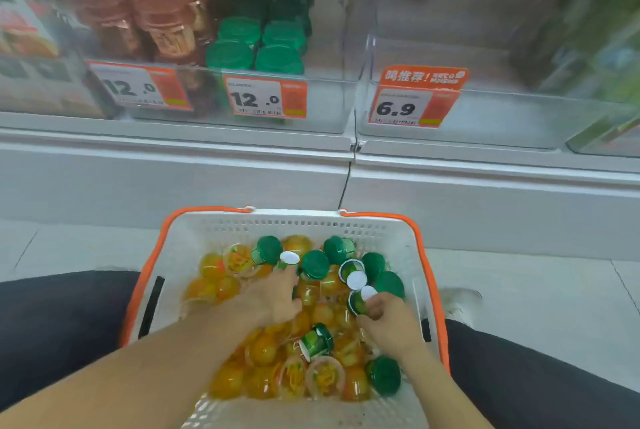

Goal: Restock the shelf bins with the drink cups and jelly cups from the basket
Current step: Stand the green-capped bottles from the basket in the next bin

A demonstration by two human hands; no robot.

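Observation:
A white basket (294,222) with orange handles stands on the floor between my knees. It holds several green-lidded drink cups (314,264) and several orange jelly cups (263,352). My left hand (277,293) reaches into the pile, fingers curled round a green drink cup (287,260) lying on its side. My right hand (388,317) grips another green drink cup (360,300) near the basket's right wall. On the shelf above, a clear bin (322,106) holds rows of green-lidded cups (256,44) and brown-lidded cups (162,20).
A second clear bin (502,117) with a 6.9 price tag (412,99) sits to the right. Two 12.0 price tags (265,97) hang on the left bin. Green packets (595,30) fill the far right, boxed goods (24,26) the far left.

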